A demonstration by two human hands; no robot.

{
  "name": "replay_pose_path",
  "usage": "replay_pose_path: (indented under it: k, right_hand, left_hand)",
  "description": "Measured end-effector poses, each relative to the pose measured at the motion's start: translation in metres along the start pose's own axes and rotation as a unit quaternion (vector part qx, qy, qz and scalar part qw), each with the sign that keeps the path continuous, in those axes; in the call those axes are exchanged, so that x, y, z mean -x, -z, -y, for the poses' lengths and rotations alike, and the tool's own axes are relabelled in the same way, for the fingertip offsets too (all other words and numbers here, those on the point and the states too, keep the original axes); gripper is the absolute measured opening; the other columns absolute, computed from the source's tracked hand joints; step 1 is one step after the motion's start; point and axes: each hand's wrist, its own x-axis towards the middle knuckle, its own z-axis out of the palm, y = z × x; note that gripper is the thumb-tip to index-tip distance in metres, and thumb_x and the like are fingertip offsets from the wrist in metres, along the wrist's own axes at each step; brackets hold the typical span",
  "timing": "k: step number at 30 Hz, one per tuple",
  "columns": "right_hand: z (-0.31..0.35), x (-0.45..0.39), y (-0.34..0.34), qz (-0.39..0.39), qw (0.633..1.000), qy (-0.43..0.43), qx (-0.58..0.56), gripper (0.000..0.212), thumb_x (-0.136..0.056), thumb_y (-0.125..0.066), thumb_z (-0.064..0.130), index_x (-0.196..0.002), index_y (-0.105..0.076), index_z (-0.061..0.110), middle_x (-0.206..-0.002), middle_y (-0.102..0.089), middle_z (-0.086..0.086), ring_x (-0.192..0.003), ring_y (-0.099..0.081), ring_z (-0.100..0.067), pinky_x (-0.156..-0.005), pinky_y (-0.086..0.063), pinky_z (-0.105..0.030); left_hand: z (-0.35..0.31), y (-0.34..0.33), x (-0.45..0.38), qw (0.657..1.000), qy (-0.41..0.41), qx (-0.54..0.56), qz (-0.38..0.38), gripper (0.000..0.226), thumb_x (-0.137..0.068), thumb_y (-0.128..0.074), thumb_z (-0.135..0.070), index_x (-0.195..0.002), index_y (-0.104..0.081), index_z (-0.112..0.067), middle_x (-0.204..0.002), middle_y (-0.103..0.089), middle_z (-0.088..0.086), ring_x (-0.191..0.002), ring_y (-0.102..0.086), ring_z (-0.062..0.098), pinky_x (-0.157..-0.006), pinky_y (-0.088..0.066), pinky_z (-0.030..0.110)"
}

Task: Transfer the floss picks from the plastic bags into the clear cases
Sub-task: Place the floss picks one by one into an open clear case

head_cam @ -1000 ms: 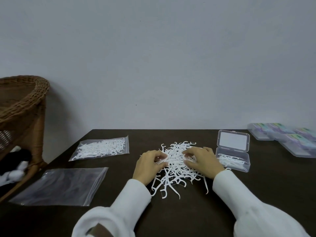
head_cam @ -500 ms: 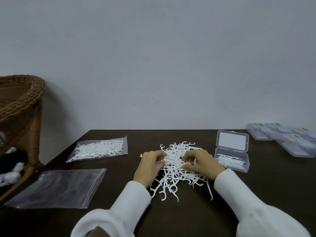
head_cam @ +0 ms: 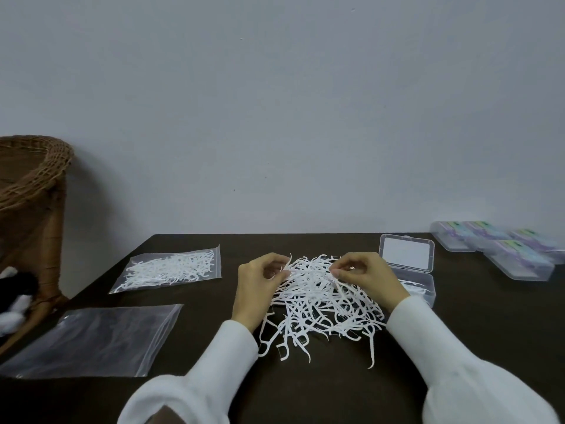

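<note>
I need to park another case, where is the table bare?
Bare table lies right of the open clear case, before the closed cases. Crowded: the floss pick pile and both bags at left.

wicker basket (head_cam: 33, 175) cut by left edge | closed cases (head_cam: 501, 250) blurred | open case (head_cam: 419, 286) partly hidden

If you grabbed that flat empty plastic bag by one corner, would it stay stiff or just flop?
The empty bag would probably flop: it looks thin, clear and wrinkled. It seems very light, holding nothing. Its glossy film may slide easily on the table.
</note>
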Motion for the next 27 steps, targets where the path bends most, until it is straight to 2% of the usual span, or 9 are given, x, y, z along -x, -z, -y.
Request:
replay_pose_path:
  k: [3, 6, 10, 16, 20, 24, 27]
  right_hand:
    - [-0.001, 0.002, 0.005, -0.014, 0.998, -0.013, -0.06, 0.01, -0.078, -0.073, 0.011, -0.077, -0.071, 0.021, -0.078, -0.071, 0.003, -0.073, -0.067, -0.008, -0.071, -0.052, -0.015]
    - [-0.001, 0.003, 0.009, -0.039, 0.993, -0.02, -0.111, 0.012, -0.076, -0.073, 0.006, -0.077, -0.071, 0.018, -0.073, -0.072, 0.004, -0.074, -0.067, -0.012, -0.075, -0.053, -0.019]
    - [0.001, 0.005, 0.02, -0.06, 0.988, -0.023, -0.142, 0.014, -0.075, -0.071, 0.0, -0.078, -0.07, 0.014, -0.078, -0.07, -0.007, -0.071, -0.066, -0.014, -0.072, -0.054, -0.019]
    - [-0.01, 0.014, 0.048, -0.113, 0.99, -0.002, -0.08, 0.014, -0.072, -0.074, 0.001, -0.08, -0.071, 0.013, -0.081, -0.073, 0.0, -0.074, -0.068, -0.007, -0.07, -0.052, -0.014]
    - [-0.017, 0.019, 0.067, -0.188, 0.981, -0.005, -0.039, 0.015, -0.072, -0.074, 0.001, -0.078, -0.07, 0.013, -0.079, -0.07, 0.001, -0.069, -0.065, -0.002, -0.064, -0.05, -0.009]
    - [-0.027, 0.02, 0.08, -0.3, 0.953, -0.032, 0.027, 0.01, -0.078, -0.069, 0.001, -0.085, -0.067, 0.009, -0.082, -0.066, -0.003, -0.076, -0.063, -0.012, -0.064, -0.045, -0.008]
    - [-0.036, 0.02, 0.088, -0.319, 0.944, -0.041, 0.077, 0.009, -0.08, -0.068, 0.002, -0.085, -0.067, 0.009, -0.083, -0.065, -0.006, -0.077, -0.061, -0.016, -0.066, -0.042, -0.009]
  left_hand:
    - [-0.006, -0.002, -0.004, 0.999, 0.021, 0.041, -0.021, 0.02, -0.074, -0.078, -0.009, -0.086, -0.072, -0.024, -0.078, -0.07, -0.009, -0.075, -0.064, 0.002, -0.071, -0.051, 0.011]
    - [-0.015, -0.007, -0.01, 0.996, 0.03, 0.077, -0.035, 0.019, -0.072, -0.079, -0.009, -0.086, -0.073, -0.021, -0.078, -0.071, -0.007, -0.072, -0.064, -0.001, -0.069, -0.05, 0.01]
    - [-0.028, -0.021, -0.019, 0.992, 0.039, 0.121, -0.026, 0.018, -0.071, -0.08, -0.008, -0.087, -0.073, -0.015, -0.078, -0.071, -0.004, -0.07, -0.064, -0.001, -0.068, -0.049, 0.009]
    - [-0.049, -0.05, -0.028, 0.976, 0.064, 0.209, 0.006, 0.019, -0.071, -0.079, -0.004, -0.081, -0.071, -0.018, -0.074, -0.071, -0.005, -0.067, -0.065, -0.003, -0.064, -0.049, 0.01]
    - [-0.058, -0.073, -0.034, 0.95, 0.112, 0.287, 0.048, 0.021, -0.072, -0.078, -0.002, -0.086, -0.071, -0.016, -0.082, -0.073, 0.005, -0.078, -0.069, 0.012, -0.071, -0.055, 0.019]
    - [-0.064, -0.096, -0.038, 0.923, 0.167, 0.339, 0.068, 0.022, -0.073, -0.076, -0.001, -0.089, -0.07, -0.015, -0.089, -0.073, 0.009, -0.083, -0.07, 0.017, -0.073, -0.055, 0.02]
    - [-0.069, -0.115, -0.042, 0.914, 0.182, 0.355, 0.077, 0.022, -0.073, -0.076, 0.0, -0.086, -0.069, -0.016, -0.088, -0.073, 0.008, -0.082, -0.069, 0.017, -0.072, -0.054, 0.02]
